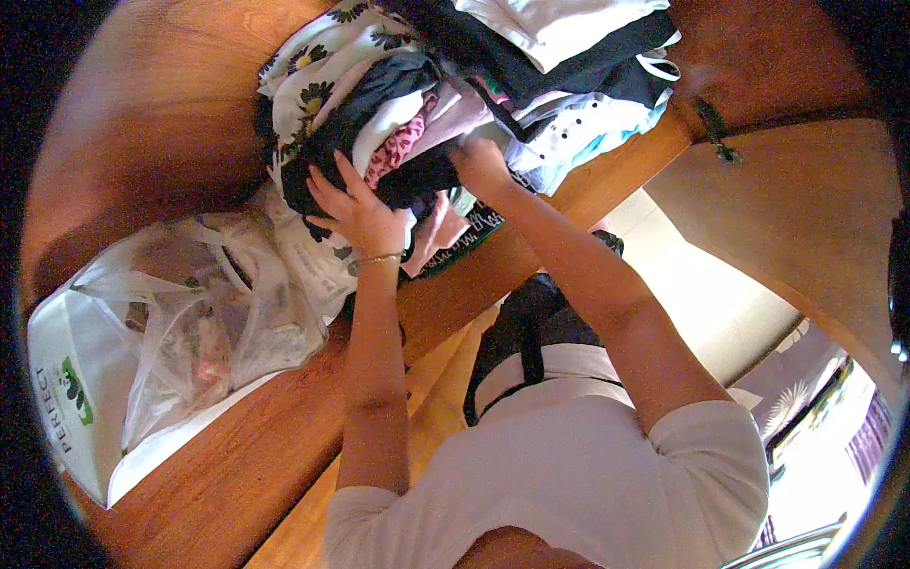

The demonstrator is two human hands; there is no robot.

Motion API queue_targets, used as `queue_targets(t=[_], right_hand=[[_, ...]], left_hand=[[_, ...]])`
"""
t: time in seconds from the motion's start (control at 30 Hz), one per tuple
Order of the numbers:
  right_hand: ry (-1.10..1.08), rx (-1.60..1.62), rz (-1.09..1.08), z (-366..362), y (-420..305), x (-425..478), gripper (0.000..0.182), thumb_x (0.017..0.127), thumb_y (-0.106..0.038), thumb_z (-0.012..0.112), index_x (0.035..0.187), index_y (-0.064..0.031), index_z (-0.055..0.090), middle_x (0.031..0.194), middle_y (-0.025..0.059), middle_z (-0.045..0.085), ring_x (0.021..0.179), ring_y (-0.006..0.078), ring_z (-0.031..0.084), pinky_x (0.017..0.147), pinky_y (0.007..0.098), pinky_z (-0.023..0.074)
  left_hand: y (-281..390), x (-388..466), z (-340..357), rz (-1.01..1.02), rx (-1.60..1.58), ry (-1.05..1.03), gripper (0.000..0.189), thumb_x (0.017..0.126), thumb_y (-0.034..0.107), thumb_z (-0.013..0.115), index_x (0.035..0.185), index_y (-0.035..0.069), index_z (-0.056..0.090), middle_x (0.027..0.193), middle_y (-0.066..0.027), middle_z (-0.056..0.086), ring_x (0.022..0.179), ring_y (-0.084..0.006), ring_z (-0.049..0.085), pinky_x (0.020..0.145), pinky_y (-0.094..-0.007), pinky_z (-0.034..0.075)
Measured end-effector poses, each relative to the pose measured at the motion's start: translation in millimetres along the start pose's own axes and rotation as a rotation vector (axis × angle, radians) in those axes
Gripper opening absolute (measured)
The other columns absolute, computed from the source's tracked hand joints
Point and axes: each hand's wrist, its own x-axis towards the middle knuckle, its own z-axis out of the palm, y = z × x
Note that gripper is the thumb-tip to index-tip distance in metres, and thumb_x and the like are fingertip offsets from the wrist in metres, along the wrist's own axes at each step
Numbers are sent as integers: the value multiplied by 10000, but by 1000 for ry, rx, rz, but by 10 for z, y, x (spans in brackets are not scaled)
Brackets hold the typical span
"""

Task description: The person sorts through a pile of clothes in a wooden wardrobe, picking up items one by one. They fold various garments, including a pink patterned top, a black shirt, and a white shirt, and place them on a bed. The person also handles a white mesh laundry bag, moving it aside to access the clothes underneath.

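Observation:
A heap of folded clothes lies before me, with a white cloth with a black daisy print (313, 99) on its left side. My left hand (359, 217) rests with fingers spread on the dark cloth at the heap's near left side. My right hand (482, 169) reaches in at the heap's right side, against a black garment (419, 178). Its fingers are curled and partly hidden, so its grip is unclear. Between my hands show a pink patterned cloth (397, 151) and a plain light-pink cloth (455, 117).
A second stack holds a white garment (561, 25) over black ones and a dotted white cloth (569, 135). Left on the wooden surface (284, 419) lies a translucent bag (213, 313) over a white printed bag (85, 398). A wooden panel (789, 206) stands at right.

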Motion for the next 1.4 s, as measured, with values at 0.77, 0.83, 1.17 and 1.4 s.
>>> queue_targets(t=[0.77, 0.83, 1.17, 1.4], right_hand=[[-54, 907, 545, 603, 932, -414, 236, 761, -147, 531, 969, -38, 508, 880, 66, 560, 793, 128, 545, 671, 246, 440], [-78, 631, 415, 652, 790, -242, 282, 747, -128, 533, 1010, -38, 493, 926, 72, 558, 824, 154, 546, 701, 261, 439], [-169, -411, -327, -193, -541, 249, 163, 699, -163, 501, 648, -48, 605, 686, 155, 588, 642, 329, 575, 581, 359, 478], [-235, -460, -256, -320, 447, -436, 634, 656, -368, 644, 1172, -82, 410, 1181, 184, 391, 1081, 292, 400, 886, 380, 357]], left_hand=[[25, 210, 265, 571, 356, -771, 549, 797, 114, 357, 1301, 229, 172, 1079, -25, 461, 1004, -207, 456, 816, -358, 416], [-141, 45, 468, 659, 184, -527, 505, 766, 163, 437, 1247, 230, 300, 960, -25, 525, 873, -207, 524, 717, -377, 453], [-197, -334, 472, 1101, 11, -213, 242, 763, 273, 481, 828, 61, 578, 1066, -63, 519, 1085, -156, 410, 882, -418, 302], [-460, -123, 439, 862, 9, -253, 82, 667, 124, 522, 610, 67, 538, 1233, 41, 404, 1011, -89, 458, 782, -319, 420]])
